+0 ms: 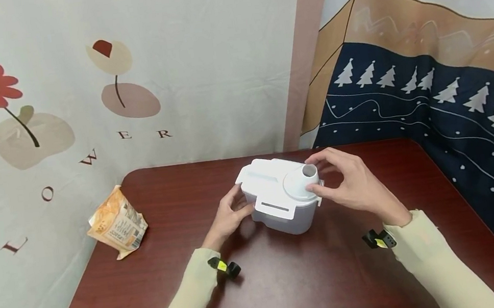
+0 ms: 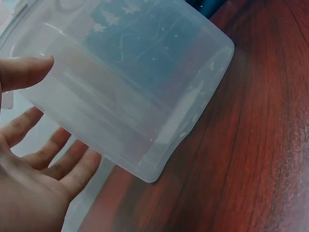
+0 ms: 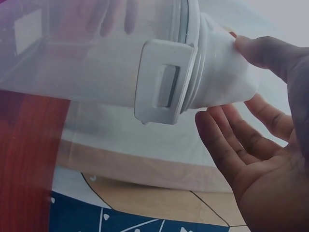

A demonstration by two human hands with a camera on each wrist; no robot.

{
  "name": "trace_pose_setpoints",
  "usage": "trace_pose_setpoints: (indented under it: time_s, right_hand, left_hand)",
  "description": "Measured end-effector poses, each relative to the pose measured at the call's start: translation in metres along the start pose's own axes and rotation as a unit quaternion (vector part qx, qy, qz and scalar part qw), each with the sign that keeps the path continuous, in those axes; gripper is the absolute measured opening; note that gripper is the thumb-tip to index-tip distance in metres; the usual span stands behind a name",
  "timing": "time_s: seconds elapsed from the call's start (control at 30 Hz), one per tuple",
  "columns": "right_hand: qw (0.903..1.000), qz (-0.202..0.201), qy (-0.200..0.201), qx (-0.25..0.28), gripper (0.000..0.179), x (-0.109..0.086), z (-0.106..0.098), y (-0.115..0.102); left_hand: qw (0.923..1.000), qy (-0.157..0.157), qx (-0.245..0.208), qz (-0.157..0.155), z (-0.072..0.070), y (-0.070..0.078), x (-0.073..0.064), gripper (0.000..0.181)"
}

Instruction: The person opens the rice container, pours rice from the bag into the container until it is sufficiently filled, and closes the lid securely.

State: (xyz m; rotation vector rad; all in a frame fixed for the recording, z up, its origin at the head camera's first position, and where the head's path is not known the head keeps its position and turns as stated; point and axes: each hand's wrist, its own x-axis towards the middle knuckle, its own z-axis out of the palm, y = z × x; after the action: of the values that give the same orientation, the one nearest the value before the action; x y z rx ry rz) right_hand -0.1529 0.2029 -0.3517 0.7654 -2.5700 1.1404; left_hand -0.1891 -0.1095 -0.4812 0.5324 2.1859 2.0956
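A translucent plastic food storage container stands on the table, with a white lid on top. The lid carries side latches and a round, cone-shaped spout cap with a hole at its tip. My left hand holds the container's left end, thumb on the near side and fingers round the far side; in the left wrist view the left hand is at the clear wall. Thumb and fingers of my right hand grip the spout cap from the right, as the right hand shows up close.
An orange and white snack bag stands at the table's left edge. The dark red wooden table ends at a pale printed curtain behind and a dark blue one on the right. Wrist cameras sit on both sleeves.
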Motion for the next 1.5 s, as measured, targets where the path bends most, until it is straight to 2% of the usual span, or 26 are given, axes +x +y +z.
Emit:
trace_pose_setpoints:
  time_s: [0.23, 0.53, 0.8, 0.97, 1.2, 1.5]
  right_hand:
    - [0.9992, -0.023, -0.032, -0.009, 0.052, 0.003, -0.004, 0.003]
    - [0.9952, -0.045, -0.08, 0.034, 0.054, 0.008, -0.007, 0.007]
    - [0.995, -0.027, -0.087, 0.04, 0.052, 0.008, -0.007, 0.008]
    - [0.9955, -0.015, -0.087, 0.033, 0.051, 0.007, -0.007, 0.006]
    - [0.9959, -0.012, -0.086, 0.024, 0.052, 0.004, -0.006, 0.002]
    - [0.9967, -0.024, -0.076, 0.014, 0.051, 0.001, -0.003, -0.004]
  left_hand:
    - [0.9994, 0.009, 0.031, 0.009, 0.004, 0.007, -0.01, 0.08]
    - [0.9944, 0.079, 0.069, -0.014, 0.025, 0.01, -0.022, 0.082]
    - [0.9902, 0.102, 0.093, -0.018, 0.032, 0.009, -0.023, 0.075]
    - [0.9915, 0.092, 0.092, -0.004, 0.028, 0.006, -0.02, 0.072]
    - [0.9955, 0.056, 0.074, 0.021, 0.019, 0.002, -0.013, 0.07]
    - [0.9993, 0.005, 0.034, 0.017, 0.009, -0.002, -0.001, 0.077]
